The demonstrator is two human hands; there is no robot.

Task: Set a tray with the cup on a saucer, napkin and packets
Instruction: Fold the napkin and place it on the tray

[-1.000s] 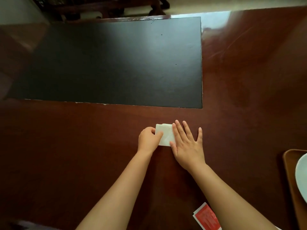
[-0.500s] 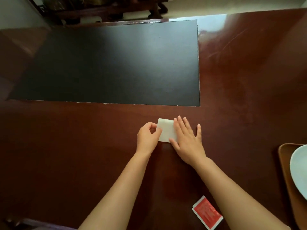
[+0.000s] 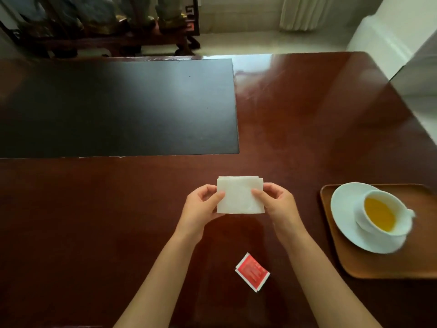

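I hold a folded white napkin (image 3: 238, 196) just above the dark wooden table, in front of me. My left hand (image 3: 203, 205) pinches its left edge and my right hand (image 3: 275, 201) pinches its right edge. A red packet (image 3: 252, 272) lies flat on the table between my forearms. At the right stands a brown wooden tray (image 3: 378, 266). On it sits a white saucer (image 3: 343, 216) carrying a white cup (image 3: 369, 221) of amber tea.
A large black mat (image 3: 118, 107) covers the far left of the table (image 3: 307, 114). Beyond the table's far edge stand dark carved furniture (image 3: 113, 36) and pale floor. A white wall corner (image 3: 390, 43) rises at the far right.
The napkin was pressed flat on the table under both hands; now both hands hold it by its sides, lifted. The view has tilted up and right, bringing the tray and cup into sight.
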